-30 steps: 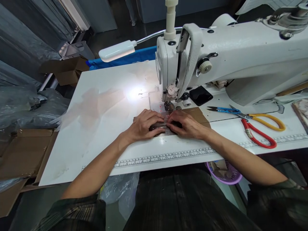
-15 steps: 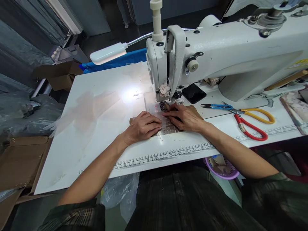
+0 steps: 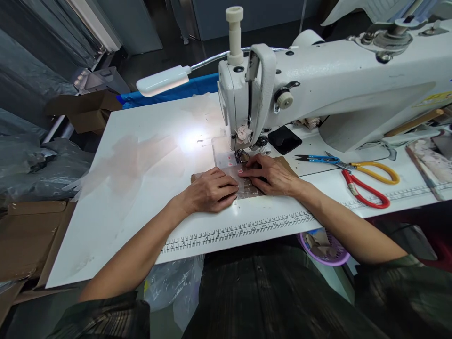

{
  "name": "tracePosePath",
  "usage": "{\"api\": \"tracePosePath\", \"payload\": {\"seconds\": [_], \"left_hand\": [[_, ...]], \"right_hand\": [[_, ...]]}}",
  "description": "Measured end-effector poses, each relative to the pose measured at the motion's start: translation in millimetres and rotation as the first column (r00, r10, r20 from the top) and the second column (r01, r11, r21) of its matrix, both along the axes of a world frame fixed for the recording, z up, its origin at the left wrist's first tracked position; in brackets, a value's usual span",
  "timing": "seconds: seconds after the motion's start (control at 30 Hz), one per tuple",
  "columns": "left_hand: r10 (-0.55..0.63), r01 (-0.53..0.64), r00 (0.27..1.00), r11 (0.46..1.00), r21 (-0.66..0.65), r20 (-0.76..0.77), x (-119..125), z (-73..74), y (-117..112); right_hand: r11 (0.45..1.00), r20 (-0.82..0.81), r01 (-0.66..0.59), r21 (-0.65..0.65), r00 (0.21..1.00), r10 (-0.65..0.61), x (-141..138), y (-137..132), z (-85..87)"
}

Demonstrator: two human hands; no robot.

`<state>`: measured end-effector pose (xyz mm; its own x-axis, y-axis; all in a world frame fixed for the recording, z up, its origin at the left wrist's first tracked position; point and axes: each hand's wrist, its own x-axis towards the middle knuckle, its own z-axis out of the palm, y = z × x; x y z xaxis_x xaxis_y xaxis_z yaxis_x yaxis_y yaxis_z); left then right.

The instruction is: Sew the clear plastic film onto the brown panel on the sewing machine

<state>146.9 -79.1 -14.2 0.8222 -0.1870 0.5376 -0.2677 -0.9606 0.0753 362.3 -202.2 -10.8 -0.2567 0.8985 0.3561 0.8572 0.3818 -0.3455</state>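
A small piece of sheer pale fabric (image 3: 231,170) lies at the presser foot (image 3: 241,157) of a white sewing machine (image 3: 318,70). My left hand (image 3: 215,189) rests on its left side, fingers curled together and pressing it down. From the right, my right hand (image 3: 270,175) pinches the fabric close to the foot, thumb and forefinger almost together. Beneath both hands is a brownish plate (image 3: 250,189) with line markings. The fabric's edges are partly hidden under my fingers.
Blue thread snips (image 3: 314,158) and scissors with one yellow and one red handle (image 3: 367,188) lie right of my hand. A black pad (image 3: 285,139) sits behind. More sheer fabric (image 3: 130,157) spreads at left. A lamp (image 3: 164,81) shines over the table; a purple basket (image 3: 328,259) hangs below.
The view has shifted slightly, so the machine appears a little lower. My left hand sits slightly lower by the fabric; my right hand stays by the foot. Both keep contact with the fabric.
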Motion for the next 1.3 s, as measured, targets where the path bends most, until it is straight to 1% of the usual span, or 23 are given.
{"api": "tracePosePath", "payload": {"seconds": [0.1, 0.2, 0.27, 0.33, 0.47, 0.8, 1.03, 1.17, 1.3], "left_hand": [[-0.046, 0.049, 0.997, 0.998, 0.038, -0.067, 2.7, 7.8, 2.9], [-0.101, 0.104, 0.991, 0.994, 0.03, -0.086, 8.0, 13.5, 8.3], [-0.137, 0.138, 0.987, 0.99, 0.004, -0.088, 10.8, 14.0, 11.8], [-0.149, 0.147, 0.985, 0.989, -0.022, -0.087, 12.0, 12.0, 14.6], [-0.142, 0.14, 0.987, 0.99, -0.036, -0.074, 10.4, 7.6, 17.0], [-0.078, 0.081, 0.994, 0.996, 0.039, -0.078, 8.4, 4.0, 19.9], [-0.034, 0.039, 0.997, 0.997, 0.069, -0.067, 9.8, 0.8, 20.4], [-0.023, 0.025, 0.999, 0.998, 0.051, -0.043, 10.4, -2.6, 21.2], [-0.003, 0.005, 0.998, 0.999, 0.035, -0.056, 10.3, -4.9, 23.2]], "right_hand": [[1.0, 0.042, 0.002, 0.007, 0.999, -0.002, -0.9, -1.2, 1.7], [1.0, 0.053, 0.012, 0.002, 0.999, -0.013, -1.9, -1.7, 2.5], [1.0, 0.051, 0.022, -0.008, 0.998, -0.021, -2.4, -1.8, 2.7], [0.999, 0.052, 0.038, -0.018, 0.998, -0.037, -2.9, -1.7, 2.7], [0.997, 0.067, 0.066, -0.048, 0.996, -0.062, -4.0, -2.0, 2.3], [0.982, 0.172, 0.171, -0.074, 0.973, -0.157, -10.9, -0.1, 3.3], [0.987, 0.141, 0.128, -0.094, 0.983, -0.115, -10.7, -3.0, 7.0], [0.984, 0.174, 0.151, -0.089, 0.976, -0.134, -12.2, -2.2, 8.9], [0.987, 0.148, 0.132, -0.088, 0.982, -0.118, -12.9, -2.7, 10.3]]}}
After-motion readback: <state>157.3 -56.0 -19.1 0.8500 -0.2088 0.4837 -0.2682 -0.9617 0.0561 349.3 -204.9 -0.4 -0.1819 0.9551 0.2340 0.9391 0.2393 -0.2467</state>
